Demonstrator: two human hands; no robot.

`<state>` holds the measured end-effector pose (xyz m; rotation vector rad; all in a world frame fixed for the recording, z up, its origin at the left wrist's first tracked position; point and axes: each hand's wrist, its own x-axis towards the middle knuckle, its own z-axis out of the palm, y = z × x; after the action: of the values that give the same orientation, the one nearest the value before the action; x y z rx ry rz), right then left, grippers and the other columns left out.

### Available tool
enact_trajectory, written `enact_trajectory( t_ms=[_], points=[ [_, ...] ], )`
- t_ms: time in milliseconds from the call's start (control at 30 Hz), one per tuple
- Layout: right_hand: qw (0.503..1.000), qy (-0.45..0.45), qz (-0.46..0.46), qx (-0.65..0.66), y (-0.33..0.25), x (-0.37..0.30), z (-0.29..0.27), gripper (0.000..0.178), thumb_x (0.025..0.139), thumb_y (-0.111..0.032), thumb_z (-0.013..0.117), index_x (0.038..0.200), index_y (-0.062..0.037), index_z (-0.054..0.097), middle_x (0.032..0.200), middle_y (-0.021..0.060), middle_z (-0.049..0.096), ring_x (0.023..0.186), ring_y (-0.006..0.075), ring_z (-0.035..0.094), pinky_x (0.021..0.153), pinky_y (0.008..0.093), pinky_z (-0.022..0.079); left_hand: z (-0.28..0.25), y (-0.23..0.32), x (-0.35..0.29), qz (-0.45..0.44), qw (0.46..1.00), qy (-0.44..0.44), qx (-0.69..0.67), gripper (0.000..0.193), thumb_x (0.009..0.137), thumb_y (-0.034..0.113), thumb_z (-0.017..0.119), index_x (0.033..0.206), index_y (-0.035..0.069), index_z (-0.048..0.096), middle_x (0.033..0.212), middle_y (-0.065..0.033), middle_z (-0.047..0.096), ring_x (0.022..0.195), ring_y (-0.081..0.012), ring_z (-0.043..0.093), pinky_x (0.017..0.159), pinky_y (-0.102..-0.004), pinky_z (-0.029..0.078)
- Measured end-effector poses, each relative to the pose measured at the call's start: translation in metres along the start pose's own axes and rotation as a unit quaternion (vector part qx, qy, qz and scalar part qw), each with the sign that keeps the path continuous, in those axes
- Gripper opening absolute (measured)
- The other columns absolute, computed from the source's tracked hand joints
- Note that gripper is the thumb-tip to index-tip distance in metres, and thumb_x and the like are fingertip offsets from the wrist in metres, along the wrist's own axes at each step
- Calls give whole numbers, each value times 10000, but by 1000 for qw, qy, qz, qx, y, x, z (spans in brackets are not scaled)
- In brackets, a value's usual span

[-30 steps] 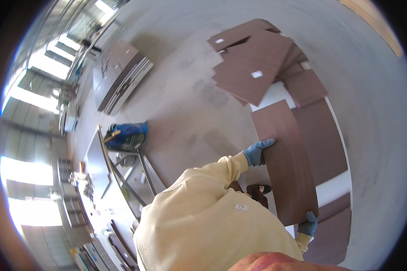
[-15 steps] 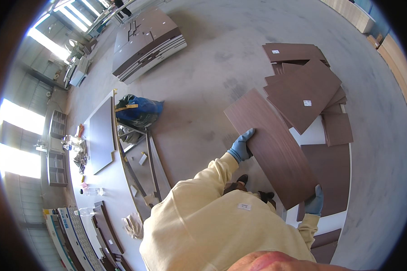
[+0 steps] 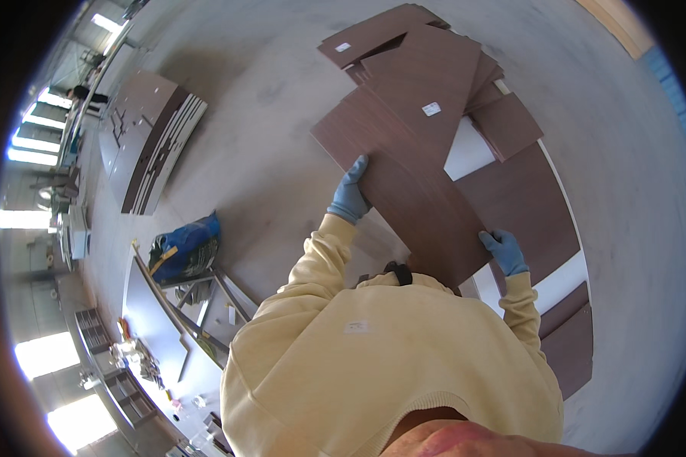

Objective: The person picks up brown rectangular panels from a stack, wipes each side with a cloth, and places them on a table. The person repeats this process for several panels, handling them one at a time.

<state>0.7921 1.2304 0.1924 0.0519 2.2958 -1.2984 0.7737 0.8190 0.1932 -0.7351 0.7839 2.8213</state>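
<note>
A long dark-brown wood-grain panel (image 3: 415, 194) is held in front of me, tilted from upper left to lower right. My left hand (image 3: 351, 190), in a blue glove, grips its left long edge with the thumb on top. Near the panel's lower right corner, my gloved right hand (image 3: 505, 251) is closed on the opposite edge. Beyond the panel's far end lies a heap of overlapping brown panels (image 3: 434, 72), one bearing a white label (image 3: 431, 110). The held panel covers part of this heap; whether they touch, I cannot tell.
Right of me, a brown board (image 3: 522, 206) and a smaller panel (image 3: 508, 126) lie on a white sheet (image 3: 469, 150). At left are a worktable (image 3: 146, 303) with clutter, a blue bag (image 3: 187, 247) and a tall board stack (image 3: 151, 145). A person (image 3: 88, 94) stands far off.
My view has turned to the right, so the table and board stack sit farther left. The held panel has come nearer the heap and overlaps it in view; both hands keep their grip.
</note>
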Motion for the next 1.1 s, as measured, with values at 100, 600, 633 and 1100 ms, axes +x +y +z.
enact_trajectory(
  t_ms=[100,600,633,1100],
  points=[
    [999,-9,-8,39,-11,29,-5,461,968,-418,697,877,33,717,710,19,575,677,128,473,643,323,430,25,-1,33,14,999,7,40,580,931,394,771,1362,48,595,1319,-115,659,1199,-293,622,1083,-453,506],
    [961,71,88,253,-88,181,95,571,984,-530,648,954,36,714,864,63,701,790,135,615,769,312,516,31,6,113,-23,994,15,104,591,935,373,769,1368,12,594,1283,-114,674,1145,-263,655,1020,-387,545],
    [951,74,95,284,-94,187,104,584,982,-538,646,970,41,719,876,68,708,801,140,627,784,313,522,29,13,121,-35,989,25,141,581,933,355,772,1362,5,597,1265,-118,680,1128,-261,662,1007,-381,551],
    [826,284,163,459,-57,210,160,419,1027,-170,551,1374,59,602,1267,107,668,1111,206,618,976,345,510,40,17,232,-103,863,18,495,776,902,401,796,1442,-85,522,1350,-197,651,1209,-244,635,1030,-362,529]
  ],
)
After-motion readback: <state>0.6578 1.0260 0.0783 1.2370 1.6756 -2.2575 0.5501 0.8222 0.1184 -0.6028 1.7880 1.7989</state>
